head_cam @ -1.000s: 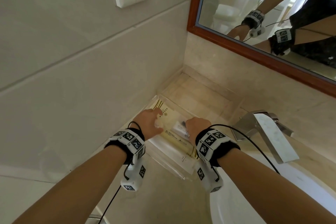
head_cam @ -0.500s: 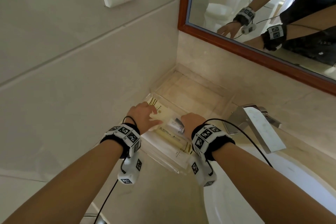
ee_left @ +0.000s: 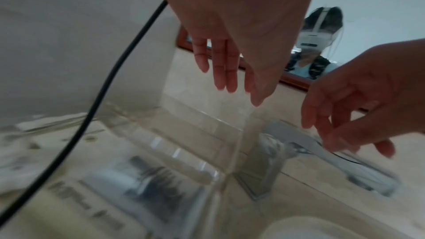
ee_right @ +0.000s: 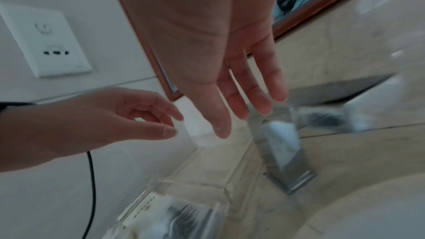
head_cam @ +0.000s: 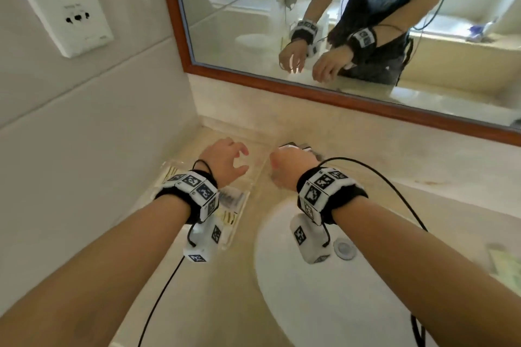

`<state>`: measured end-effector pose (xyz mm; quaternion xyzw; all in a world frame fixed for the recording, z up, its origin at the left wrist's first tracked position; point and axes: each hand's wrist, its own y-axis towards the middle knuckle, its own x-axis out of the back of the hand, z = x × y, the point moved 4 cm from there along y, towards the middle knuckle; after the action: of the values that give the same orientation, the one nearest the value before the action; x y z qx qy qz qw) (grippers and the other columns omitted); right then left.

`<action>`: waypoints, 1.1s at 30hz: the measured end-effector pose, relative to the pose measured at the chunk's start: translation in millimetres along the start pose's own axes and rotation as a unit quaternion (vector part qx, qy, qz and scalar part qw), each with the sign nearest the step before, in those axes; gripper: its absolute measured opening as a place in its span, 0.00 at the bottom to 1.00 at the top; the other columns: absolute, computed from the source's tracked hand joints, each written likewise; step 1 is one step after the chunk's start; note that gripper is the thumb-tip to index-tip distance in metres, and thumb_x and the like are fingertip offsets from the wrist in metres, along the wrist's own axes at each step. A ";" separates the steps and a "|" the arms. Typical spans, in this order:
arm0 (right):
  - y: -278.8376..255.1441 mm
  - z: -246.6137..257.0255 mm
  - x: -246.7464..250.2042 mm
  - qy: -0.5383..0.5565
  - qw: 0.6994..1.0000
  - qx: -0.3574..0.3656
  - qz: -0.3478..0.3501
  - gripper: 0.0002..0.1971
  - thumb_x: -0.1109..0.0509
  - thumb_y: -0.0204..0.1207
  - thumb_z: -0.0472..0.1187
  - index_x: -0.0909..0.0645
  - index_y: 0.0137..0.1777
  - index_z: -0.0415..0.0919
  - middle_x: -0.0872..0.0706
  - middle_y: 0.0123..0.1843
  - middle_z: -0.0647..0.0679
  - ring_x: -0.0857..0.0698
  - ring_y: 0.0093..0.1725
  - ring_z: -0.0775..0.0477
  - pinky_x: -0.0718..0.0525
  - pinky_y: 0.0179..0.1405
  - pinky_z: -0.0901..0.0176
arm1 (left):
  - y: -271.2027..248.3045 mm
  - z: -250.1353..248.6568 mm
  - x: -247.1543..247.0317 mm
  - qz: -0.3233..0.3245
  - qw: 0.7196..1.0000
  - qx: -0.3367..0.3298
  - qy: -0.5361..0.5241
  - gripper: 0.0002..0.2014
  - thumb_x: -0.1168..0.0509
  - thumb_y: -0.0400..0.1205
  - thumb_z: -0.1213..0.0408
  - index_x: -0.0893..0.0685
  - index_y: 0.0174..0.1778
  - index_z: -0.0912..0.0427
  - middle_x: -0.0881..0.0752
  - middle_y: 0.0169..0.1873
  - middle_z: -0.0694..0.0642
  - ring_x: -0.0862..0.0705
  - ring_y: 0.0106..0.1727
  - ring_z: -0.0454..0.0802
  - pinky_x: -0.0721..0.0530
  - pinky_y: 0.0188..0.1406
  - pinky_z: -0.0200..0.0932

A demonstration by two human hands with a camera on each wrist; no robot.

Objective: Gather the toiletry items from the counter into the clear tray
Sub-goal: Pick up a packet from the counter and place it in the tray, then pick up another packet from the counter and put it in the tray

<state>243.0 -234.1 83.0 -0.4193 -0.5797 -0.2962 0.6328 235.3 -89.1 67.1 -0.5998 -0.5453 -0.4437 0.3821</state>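
The clear tray (head_cam: pixel 244 207) stands on the counter by the left wall, partly under my left wrist. Inside lie cream packets and a bagged dark comb (head_cam: pixel 229 196), also seen in the wrist views as comb (ee_left: pixel 149 188) and comb (ee_right: pixel 181 219). My left hand (head_cam: pixel 239 160) hovers above the tray's far end, fingers relaxed and empty; the left wrist view shows the left hand (ee_left: pixel 230 81) with straight fingers. My right hand (head_cam: pixel 284 162) hangs over the faucet, to the right of the tray. Its fingers (ee_right: pixel 264 110) are straight and hold nothing.
A chrome faucet (ee_right: pixel 282 152) stands just right of the tray, behind the white basin (head_cam: pixel 324 304) with its drain (head_cam: pixel 344 248). A wood-framed mirror (head_cam: pixel 282 84) runs along the back wall. A wall socket (head_cam: pixel 76 17) is up left. Something pale green (head_cam: pixel 504 262) lies blurred at the far right.
Both hands have lifted off the packets in the tray and now hover empty, the right one shifted toward the faucet. The head view has swung right, showing the basin.
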 end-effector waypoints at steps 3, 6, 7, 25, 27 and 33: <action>-37.4 -39.2 1.4 0.049 0.998 -0.032 -0.011 0.14 0.36 0.80 0.39 0.22 0.64 0.38 0.19 0.66 0.40 0.17 0.61 0.36 0.17 0.60 0.47 | 10.0 -58.0 -8.1 -0.002 0.999 -0.050 -0.002 0.17 0.32 0.77 0.57 0.19 0.61 0.55 0.17 0.54 0.56 0.20 0.56 0.53 0.22 0.57 0.46; -82.6 -86.0 -3.6 0.077 0.994 -0.071 -0.025 0.16 0.36 0.80 0.36 0.26 0.68 0.39 0.21 0.68 0.40 0.19 0.64 0.36 0.20 0.60 0.49 | 15.9 -121.5 -23.5 0.007 0.995 -0.096 -0.021 0.18 0.31 0.76 0.60 0.20 0.63 0.54 0.19 0.56 0.56 0.20 0.58 0.54 0.20 0.58 0.47; -97.5 -102.8 -8.2 0.073 0.993 -0.089 -0.029 0.16 0.35 0.80 0.36 0.25 0.67 0.39 0.21 0.67 0.40 0.19 0.63 0.36 0.20 0.59 0.49 | 16.7 -143.1 -30.6 0.012 0.993 -0.113 -0.026 0.19 0.32 0.76 0.60 0.21 0.63 0.54 0.19 0.57 0.56 0.19 0.58 0.54 0.20 0.59 0.47; -344.7 -335.2 -146.6 0.128 0.903 -0.397 0.106 0.18 0.39 0.78 0.29 0.27 0.67 0.40 0.24 0.68 0.41 0.18 0.61 0.37 0.19 0.58 0.48 | -2.4 -463.6 -219.6 0.193 0.923 -0.331 0.043 0.21 0.38 0.80 0.61 0.28 0.70 0.52 0.27 0.67 0.56 0.25 0.66 0.54 0.24 0.66 0.50; -350.7 -347.9 -158.6 0.134 0.897 -0.406 0.107 0.19 0.39 0.77 0.28 0.27 0.67 0.41 0.27 0.72 0.39 0.17 0.59 0.37 0.18 0.54 0.49 | -5.9 -475.2 -237.8 0.212 0.917 -0.332 0.060 0.22 0.37 0.79 0.57 0.29 0.70 0.52 0.28 0.69 0.56 0.28 0.69 0.54 0.27 0.68 0.50; -336.2 -366.8 -185.9 0.120 0.912 -0.368 0.133 0.21 0.36 0.78 0.31 0.29 0.70 0.43 0.25 0.69 0.42 0.22 0.67 0.38 0.22 0.64 0.47 | -8.8 -483.2 -285.6 0.294 0.907 -0.267 0.138 0.45 0.33 0.72 0.38 0.45 0.81 0.50 0.47 0.82 0.61 0.47 0.82 0.59 0.41 0.79 0.58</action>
<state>103.1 -734.3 -28.0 -0.6574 -0.2882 -0.4495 0.5317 167.5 -633.4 -52.4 -0.7455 -0.1468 -0.5185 0.3922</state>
